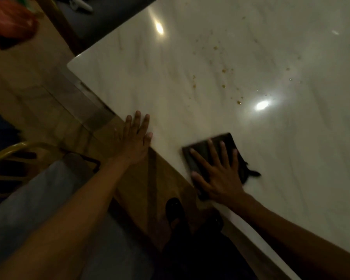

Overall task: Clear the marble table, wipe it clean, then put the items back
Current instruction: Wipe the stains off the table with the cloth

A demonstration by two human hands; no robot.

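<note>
Two bare arms reach out from the bottom of the view toward the hands. Left hand (134, 138) lies flat on the edge of the shiny white marble counter (190, 57), with its fingers straight and close together. It holds nothing. Right hand (220, 174) lies flat too, fingers spread wide, and it presses down on a dark folded square cloth (226, 144). That cloth sits on the counter near its edge, and a small loose corner of it sticks out just past the right side of the right hand.

Beyond the right hand, farther from the person, many small brown crumbs and spots (223, 70) are scattered over the marble. Two bright round light spots shine on the counter, one just past the right hand and one far beyond the left hand.

Between the two arms, down low, a dark shoe (174, 211) stands on the brown floor (129, 188). Left of the left arm is a chair with a grey seat (38, 188) and a curved yellow metal frame (18, 147). Far past the left hand, away at the top corner, is a blurry red thing (10, 25); I cannot tell what it is.
</note>
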